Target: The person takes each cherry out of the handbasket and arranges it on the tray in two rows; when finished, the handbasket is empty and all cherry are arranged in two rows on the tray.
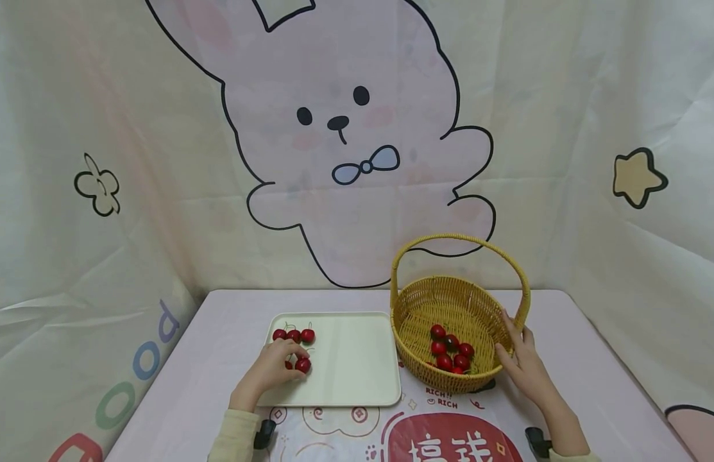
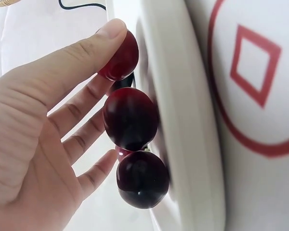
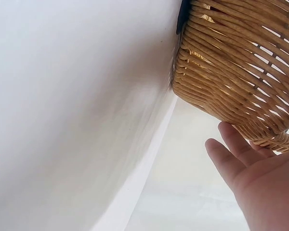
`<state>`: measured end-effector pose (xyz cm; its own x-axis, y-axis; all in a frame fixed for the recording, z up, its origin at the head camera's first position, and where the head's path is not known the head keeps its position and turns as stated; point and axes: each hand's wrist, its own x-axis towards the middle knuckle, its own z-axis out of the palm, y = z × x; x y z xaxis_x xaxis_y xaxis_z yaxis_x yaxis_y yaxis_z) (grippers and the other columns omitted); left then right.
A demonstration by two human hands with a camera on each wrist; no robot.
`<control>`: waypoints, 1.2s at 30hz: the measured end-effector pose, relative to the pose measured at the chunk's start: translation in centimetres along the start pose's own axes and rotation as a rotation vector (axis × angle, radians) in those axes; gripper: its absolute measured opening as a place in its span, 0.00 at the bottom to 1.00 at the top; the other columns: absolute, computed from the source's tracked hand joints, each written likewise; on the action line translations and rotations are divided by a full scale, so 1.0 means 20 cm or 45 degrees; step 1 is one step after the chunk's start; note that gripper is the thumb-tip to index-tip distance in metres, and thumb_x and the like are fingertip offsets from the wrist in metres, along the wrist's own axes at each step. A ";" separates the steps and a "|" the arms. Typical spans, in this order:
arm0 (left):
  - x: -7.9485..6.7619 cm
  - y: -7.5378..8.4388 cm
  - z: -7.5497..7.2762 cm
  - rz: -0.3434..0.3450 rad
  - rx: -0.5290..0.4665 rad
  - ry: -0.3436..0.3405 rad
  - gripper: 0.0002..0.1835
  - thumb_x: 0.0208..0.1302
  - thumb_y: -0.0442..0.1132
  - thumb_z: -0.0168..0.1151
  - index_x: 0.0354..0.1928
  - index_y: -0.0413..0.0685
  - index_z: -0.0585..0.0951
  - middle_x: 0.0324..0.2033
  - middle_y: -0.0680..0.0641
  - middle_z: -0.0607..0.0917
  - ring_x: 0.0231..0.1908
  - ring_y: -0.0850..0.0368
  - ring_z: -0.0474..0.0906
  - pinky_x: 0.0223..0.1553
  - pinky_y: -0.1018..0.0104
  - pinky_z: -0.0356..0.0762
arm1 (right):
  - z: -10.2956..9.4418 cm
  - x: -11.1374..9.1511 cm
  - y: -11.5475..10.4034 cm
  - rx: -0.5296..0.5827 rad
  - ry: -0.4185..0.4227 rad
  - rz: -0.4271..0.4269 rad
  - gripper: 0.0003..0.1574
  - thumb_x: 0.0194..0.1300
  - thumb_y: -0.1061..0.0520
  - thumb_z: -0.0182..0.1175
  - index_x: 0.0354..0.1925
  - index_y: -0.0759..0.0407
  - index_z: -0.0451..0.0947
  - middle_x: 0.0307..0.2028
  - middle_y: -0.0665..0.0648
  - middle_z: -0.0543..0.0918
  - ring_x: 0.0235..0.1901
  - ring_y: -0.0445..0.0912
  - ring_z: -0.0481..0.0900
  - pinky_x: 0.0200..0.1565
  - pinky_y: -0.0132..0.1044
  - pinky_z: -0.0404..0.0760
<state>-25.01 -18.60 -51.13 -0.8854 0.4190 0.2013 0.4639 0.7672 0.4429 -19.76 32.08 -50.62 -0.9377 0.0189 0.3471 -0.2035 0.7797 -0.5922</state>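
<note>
My left hand (image 1: 276, 367) is over the left part of a cream tray (image 1: 357, 359). Thumb and fingers pinch a red cherry (image 2: 124, 58), low against the tray. Two dark cherries (image 2: 131, 118) lie below it in the left wrist view. Behind the hand, a row of three cherries (image 1: 294, 335) with stems lies near the tray's far left corner. At the right stands a yellow woven basket (image 1: 411, 364) with a tall handle, holding several cherries (image 1: 444, 362). My right hand (image 1: 527, 367) rests on the basket's right side by the handle's base, its fingers fairly straight.
The table (image 1: 218, 340) has a pale cover with a red printed patch (image 1: 455, 427) in front. A cloth backdrop (image 1: 178, 160) with a cartoon animal hangs behind it. A small dark object (image 1: 485, 386) shows under the basket's front edge. Basket and tray stand nearly side by side.
</note>
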 end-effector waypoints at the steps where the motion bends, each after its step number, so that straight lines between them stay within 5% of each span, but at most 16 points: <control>1: 0.00 0.00 0.00 -0.002 -0.001 0.000 0.17 0.37 0.44 0.77 0.34 0.56 0.84 0.33 0.58 0.81 0.34 0.62 0.68 0.49 0.46 0.65 | 0.00 0.00 0.00 0.002 -0.001 -0.001 0.44 0.66 0.55 0.51 0.73 0.48 0.40 0.63 0.78 0.48 0.51 0.79 0.63 0.40 0.75 0.66; 36: -0.02 0.02 -0.03 -0.045 -0.001 -0.002 0.18 0.39 0.45 0.76 0.37 0.56 0.84 0.34 0.56 0.80 0.43 0.56 0.71 0.52 0.42 0.62 | -0.01 0.00 -0.01 0.018 -0.006 -0.004 0.43 0.67 0.54 0.50 0.73 0.48 0.40 0.63 0.78 0.48 0.51 0.80 0.62 0.40 0.76 0.65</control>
<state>-24.45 -18.90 -50.48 -0.9010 0.3926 0.1843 0.4325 0.7809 0.4507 -19.65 32.09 -50.45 -0.9384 0.0134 0.3454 -0.2103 0.7707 -0.6015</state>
